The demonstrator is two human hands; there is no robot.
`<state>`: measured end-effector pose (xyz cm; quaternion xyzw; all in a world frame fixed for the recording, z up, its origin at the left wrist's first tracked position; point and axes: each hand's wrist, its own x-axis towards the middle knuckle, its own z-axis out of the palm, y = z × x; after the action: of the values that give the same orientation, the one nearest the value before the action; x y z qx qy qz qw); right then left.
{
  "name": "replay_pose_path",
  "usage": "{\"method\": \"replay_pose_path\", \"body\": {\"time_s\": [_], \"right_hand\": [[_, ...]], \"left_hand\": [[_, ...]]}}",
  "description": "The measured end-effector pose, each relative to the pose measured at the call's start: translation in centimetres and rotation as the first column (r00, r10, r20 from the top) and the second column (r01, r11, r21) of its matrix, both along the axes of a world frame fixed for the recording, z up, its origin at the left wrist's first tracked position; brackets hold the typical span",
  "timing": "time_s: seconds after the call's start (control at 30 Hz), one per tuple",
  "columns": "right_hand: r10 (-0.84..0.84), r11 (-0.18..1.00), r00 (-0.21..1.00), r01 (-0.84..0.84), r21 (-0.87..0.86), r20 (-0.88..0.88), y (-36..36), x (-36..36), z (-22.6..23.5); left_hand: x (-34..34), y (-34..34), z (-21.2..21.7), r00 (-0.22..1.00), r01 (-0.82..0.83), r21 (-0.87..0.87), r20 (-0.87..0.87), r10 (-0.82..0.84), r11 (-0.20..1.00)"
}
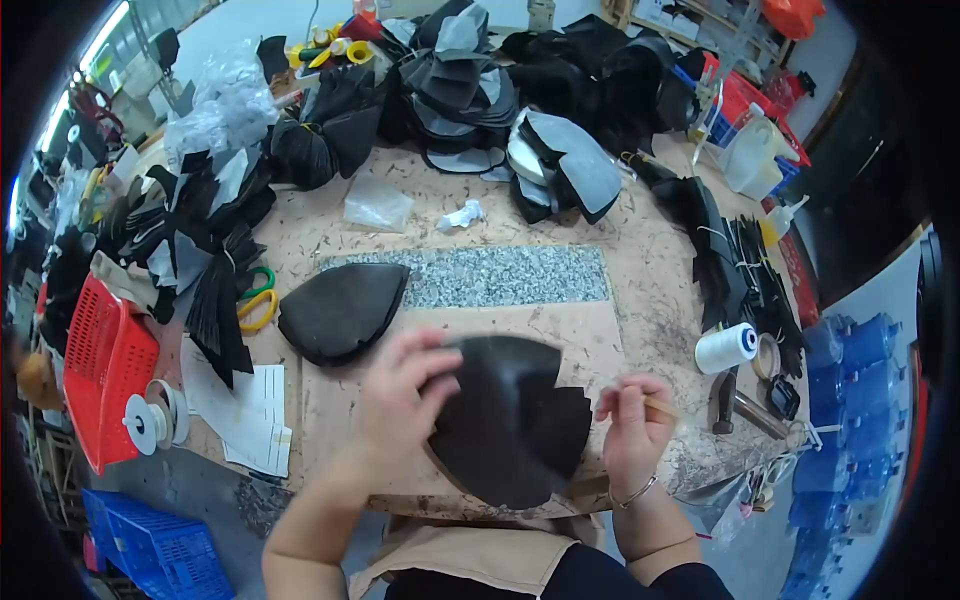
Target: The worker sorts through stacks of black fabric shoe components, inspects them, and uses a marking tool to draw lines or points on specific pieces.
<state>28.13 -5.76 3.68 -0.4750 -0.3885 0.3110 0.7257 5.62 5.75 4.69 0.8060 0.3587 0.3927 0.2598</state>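
A dark, fan-shaped piece of leather-like material (505,430) with notches along its right side lies at the table's near edge. My left hand (405,390) is at its upper left edge, fingers apart and slightly blurred. To the right of the piece, my right hand (635,425) pinches a thin wooden stick (660,406). The ends of that stick are blurred or hidden, so its kind cannot be told. Farther left lies a stack of similar dark pieces (345,312), beside a speckled grey stone slab (505,276).
Bundles of black pieces (455,95) line the back. At right are a white thread cone (726,348), a hammer (724,400) and a glue bottle (783,218). Yellow-handled scissors (258,308), paper sheets (255,420) and a red basket (105,360) are at left.
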Motion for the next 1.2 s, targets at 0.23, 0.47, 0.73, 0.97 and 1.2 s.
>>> {"method": "replay_pose_path", "body": {"time_s": [0.23, 0.47, 0.73, 0.97, 1.2], "right_hand": [[0.244, 0.943, 0.93, -0.161, -0.291, 0.275, 0.1, -1.6, 0.8], [0.242, 0.951, 0.813, -0.089, -0.297, 0.53, 0.7, -2.7, 0.6], [0.187, 0.969, 0.757, -0.037, -0.245, 0.626, 0.9, -3.1, 0.0], [0.182, 0.974, 0.736, -0.043, -0.224, 0.652, 1.1, -3.2, 0.0], [0.206, 0.97, 0.725, -0.063, -0.234, 0.657, 1.0, -3.1, 0.4]], "left_hand": [[-0.2, -0.4, 0.2, 0.958, -0.194, 0.284, -0.151, 0.244, 0.939], [-0.1, -8.8, -1.3, 0.981, 0.028, 0.103, -0.196, -0.007, 0.994], [-0.3, -8.6, -2.5, 0.995, 0.016, 0.158, -0.099, 0.0, 0.987], [-0.4, -8.8, -3.2, 0.995, -0.008, 0.177, -0.093, 0.025, 0.984], [-0.3, -8.7, -3.0, 0.995, -0.006, 0.185, -0.097, 0.024, 0.983]]}}
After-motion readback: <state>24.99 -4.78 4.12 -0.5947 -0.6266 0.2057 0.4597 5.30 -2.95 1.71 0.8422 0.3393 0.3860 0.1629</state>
